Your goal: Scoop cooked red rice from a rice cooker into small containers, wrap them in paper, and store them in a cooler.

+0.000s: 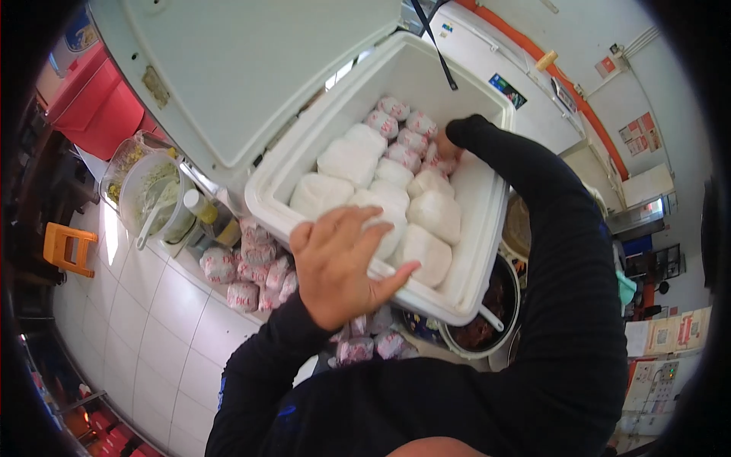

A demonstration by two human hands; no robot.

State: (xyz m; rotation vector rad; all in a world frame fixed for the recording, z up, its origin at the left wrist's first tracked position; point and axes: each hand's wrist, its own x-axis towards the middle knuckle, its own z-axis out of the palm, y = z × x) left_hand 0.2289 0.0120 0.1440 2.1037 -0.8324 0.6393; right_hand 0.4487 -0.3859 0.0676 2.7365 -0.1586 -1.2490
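A large white cooler box (268, 194) stands before me with its lid (228, 63) raised. Inside lie several plain white wrapped bundles (351, 154) and, towards the far right corner, smaller white packets with red print (402, 154). My right hand (446, 147) reaches down among these printed packets at the inner right wall; its fingers are partly hidden, so its hold cannot be made out. My left hand (342, 263) is spread over the near left rim, fingers apart, above the white bundles, holding nothing.
More printed packets (257, 263) are piled left of and below the cooler. A tub with a white scoop (154, 200) and bottles (214, 217) stand at the left. A pot of dark food (485, 320) sits close at the right. Beyond are a chest freezer (502, 63) and an orange stool (68, 248).
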